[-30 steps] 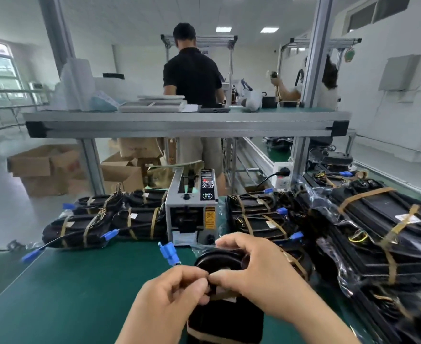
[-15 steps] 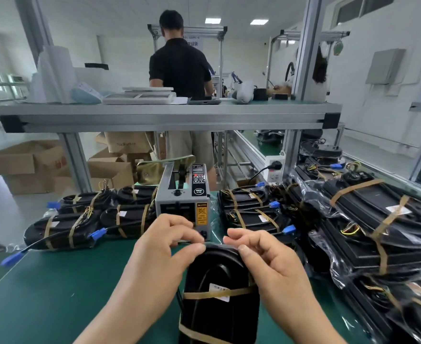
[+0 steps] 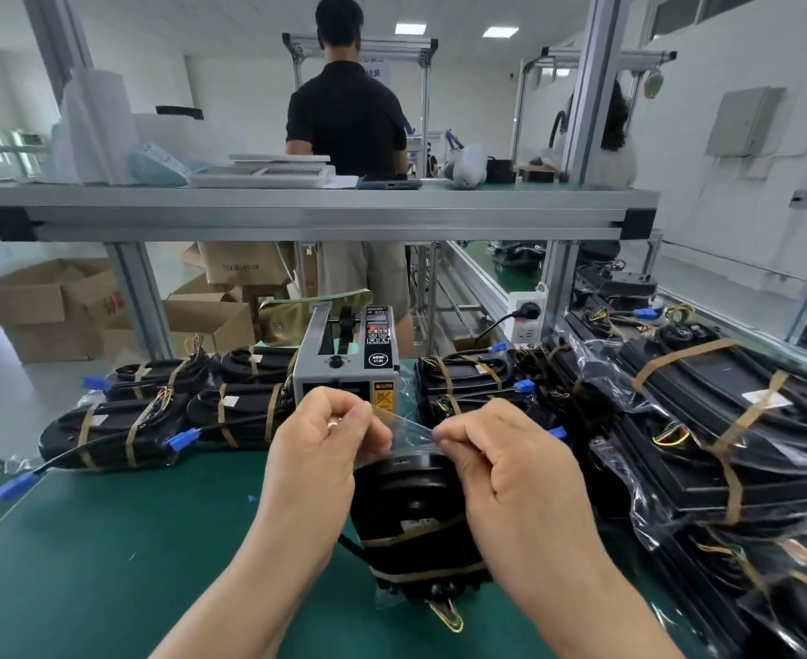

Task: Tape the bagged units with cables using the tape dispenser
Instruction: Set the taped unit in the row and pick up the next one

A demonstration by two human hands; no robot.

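Since half a second ago both hands have risen off the bagged unit [image 3: 416,506], which lies on the green surface [image 3: 107,539] before the tape dispenser [image 3: 344,368]. Fingers of left hand [image 3: 325,435] and right hand [image 3: 501,459] pinch a clear tape strip [image 3: 408,432] taut between them, likely so it cannot fold.

Left hand [image 3: 325,439] and right hand [image 3: 501,461] now pinch a clear tape strip [image 3: 406,428] taut, just before the tape dispenser [image 3: 344,368].

Left hand [image 3: 330,442] and right hand [image 3: 506,461] held close together ahead of the body, fingers curled, each pinching one end of a clear tape strip [image 3: 408,432].
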